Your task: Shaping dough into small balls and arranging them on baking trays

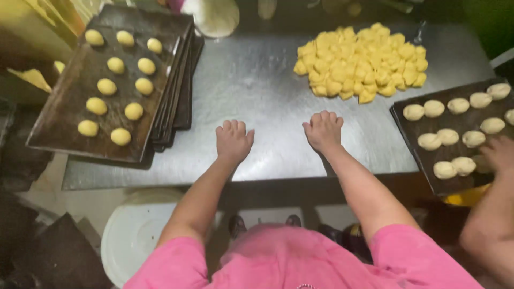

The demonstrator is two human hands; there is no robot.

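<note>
My left hand [233, 140] and my right hand [323, 130] rest palm down on the steel table [251, 80], side by side, fingers curled and cupped. Whatever lies under the palms is hidden. A pile of yellow dough pieces [361, 61] sits on the table beyond my right hand. To the left, a dark baking tray [64, 118] on top of a stack holds rows of round yellow dough balls [107, 86]. At the right, another dark tray [423, 160] carries paler dough balls [458, 105].
Another person's hand [500, 152] and arm reach over the right tray's near corner. A white lidded bucket [134, 235] stands on the floor below the table's front edge. A white round container [214, 16] sits at the table's far side.
</note>
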